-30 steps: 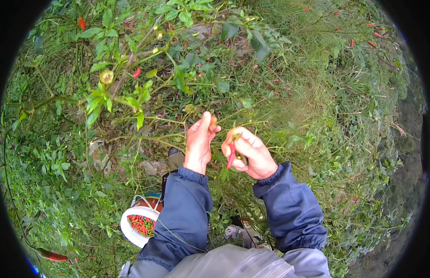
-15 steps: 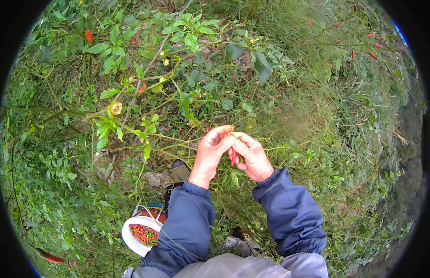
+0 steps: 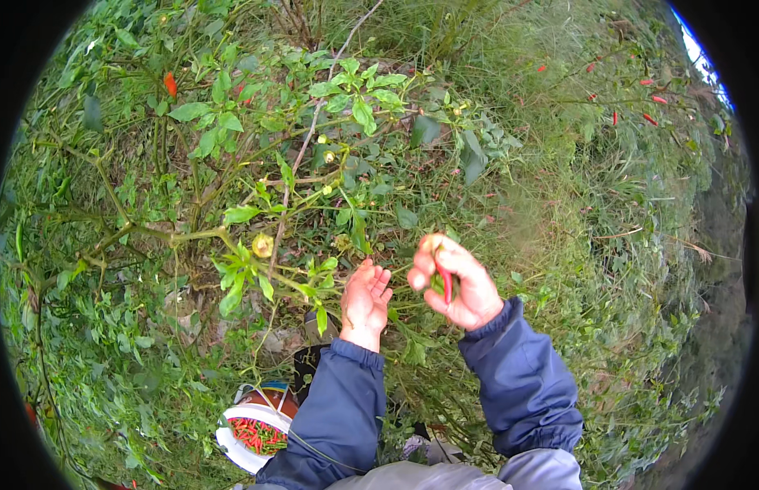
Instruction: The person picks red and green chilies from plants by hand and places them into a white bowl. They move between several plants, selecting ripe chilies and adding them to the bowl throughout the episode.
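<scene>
Right of centre, the bare right hand (image 3: 468,289) holds a slim red chili (image 3: 446,285); mid-frame, the bare left hand (image 3: 366,301) is loosely cupped

The left hand (image 3: 364,304) was turned palm upward, fingers (image 3: 379,282) loosely bent; the right hand (image 3: 470,290) was curled inward.

Fine grass (image 3: 551,155) spreads at right; grey ground (image 3: 717,327) borders the far-right edge.
</scene>
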`<state>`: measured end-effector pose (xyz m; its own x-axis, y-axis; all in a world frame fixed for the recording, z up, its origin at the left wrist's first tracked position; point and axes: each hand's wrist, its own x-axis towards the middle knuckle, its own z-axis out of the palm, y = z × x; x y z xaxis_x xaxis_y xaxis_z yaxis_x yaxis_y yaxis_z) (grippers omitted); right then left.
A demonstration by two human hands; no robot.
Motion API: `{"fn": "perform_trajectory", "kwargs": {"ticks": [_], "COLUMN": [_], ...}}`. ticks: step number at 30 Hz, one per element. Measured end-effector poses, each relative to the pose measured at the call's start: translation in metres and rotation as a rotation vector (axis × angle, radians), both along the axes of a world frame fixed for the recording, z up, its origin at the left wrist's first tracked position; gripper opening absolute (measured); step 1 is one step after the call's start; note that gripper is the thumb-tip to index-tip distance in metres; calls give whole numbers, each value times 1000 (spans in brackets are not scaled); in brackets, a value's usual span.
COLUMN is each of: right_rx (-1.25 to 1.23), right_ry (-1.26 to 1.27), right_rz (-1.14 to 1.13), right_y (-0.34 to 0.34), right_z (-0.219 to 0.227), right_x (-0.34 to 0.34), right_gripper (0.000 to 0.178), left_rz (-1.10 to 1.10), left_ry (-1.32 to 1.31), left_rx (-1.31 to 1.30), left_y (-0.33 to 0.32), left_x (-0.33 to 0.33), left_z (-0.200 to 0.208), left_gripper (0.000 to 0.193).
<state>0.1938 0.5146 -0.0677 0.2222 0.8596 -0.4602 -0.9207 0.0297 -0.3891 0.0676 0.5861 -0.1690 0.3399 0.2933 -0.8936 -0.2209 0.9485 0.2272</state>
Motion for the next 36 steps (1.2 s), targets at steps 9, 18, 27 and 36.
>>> {"fn": "perform_trajectory", "kwargs": {"ticks": [9,18,27,36], "right_rx": [-403,-615,-642,-512], "right_ry": [-1704,-1365,-1555,-1362], "right_rz": [544,1450,723,9], "right_y": [125,33,-47,37], "right_z": [-78,-135,-136,-139], "right_x": [37,-38,-138,-43], "right_gripper": [27,40,18,48], "left_rz": [-35,-104,-646,111], "left_ry": [-18,207,659,328], "left_rx": [-82,940,1552,614], "left_y": [6,22,31,37], "left_x": [-2,8,3,-12], "left_z": [3,22,-2,-6], "left_gripper": [26,55,56,38]}}
